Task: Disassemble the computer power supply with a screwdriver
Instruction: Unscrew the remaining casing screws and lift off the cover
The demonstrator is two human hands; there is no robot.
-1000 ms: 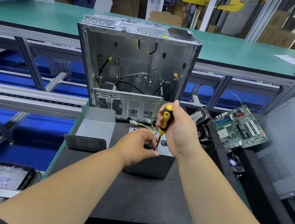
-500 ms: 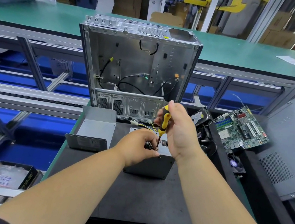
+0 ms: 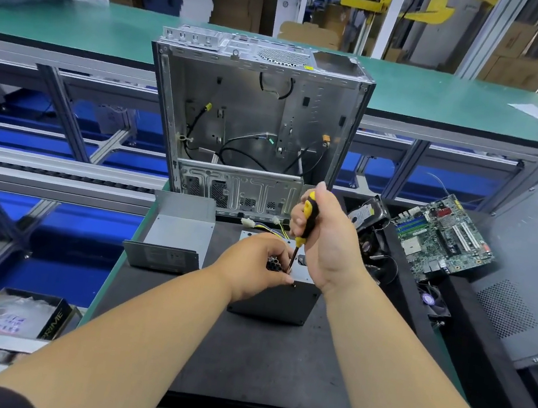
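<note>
A dark power supply (image 3: 276, 300) stands on the black mat (image 3: 239, 355) in front of me, with yellow wires (image 3: 266, 227) trailing from its far side. My right hand (image 3: 327, 243) grips a yellow and black screwdriver (image 3: 307, 221) held nearly upright, tip down on the supply's silver top face. My left hand (image 3: 257, 264) curls over the top left of the supply, its fingertips beside the screwdriver shaft. The tip itself is hidden between my fingers.
An empty computer case (image 3: 254, 125) stands open behind the supply. A grey metal cover (image 3: 175, 235) lies to the left. A motherboard (image 3: 442, 238), a hard drive (image 3: 368, 214), a fan (image 3: 428, 299) and a black side panel (image 3: 534, 275) sit at the right.
The screwdriver handle has turned slightly in my right hand. Both hands stay over the power supply.
</note>
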